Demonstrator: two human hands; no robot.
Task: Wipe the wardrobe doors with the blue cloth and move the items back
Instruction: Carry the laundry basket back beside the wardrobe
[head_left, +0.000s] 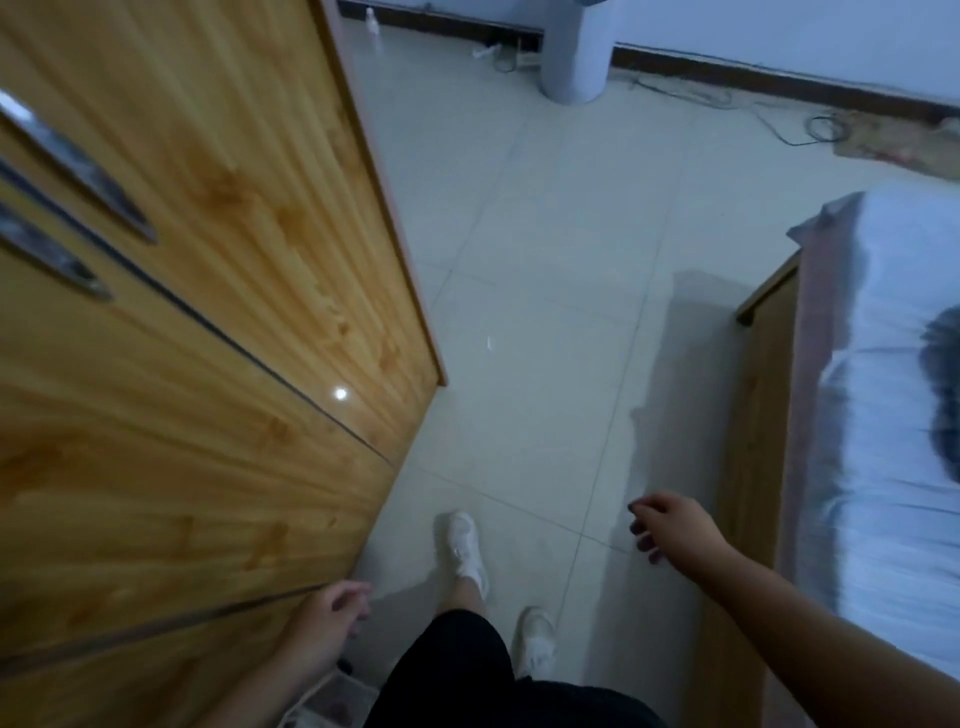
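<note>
The wooden wardrobe (208, 338) fills the left side, its doors closed, with metal handles (78, 171) near the upper left. My left hand (332, 618) hangs low beside the bottom of the wardrobe doors, fingers loosely curled and holding nothing. My right hand (670, 527) is out over the floor near the bed frame, fingers spread and empty. No blue cloth shows in the view. The picture is blurred by motion.
A bed (883, 415) with a wooden frame and light sheet runs along the right. A white cylindrical appliance (576, 52) stands by the far wall, with cables (779, 119) on the tiled floor (545, 260). My feet in white shoes (467, 545) stand below.
</note>
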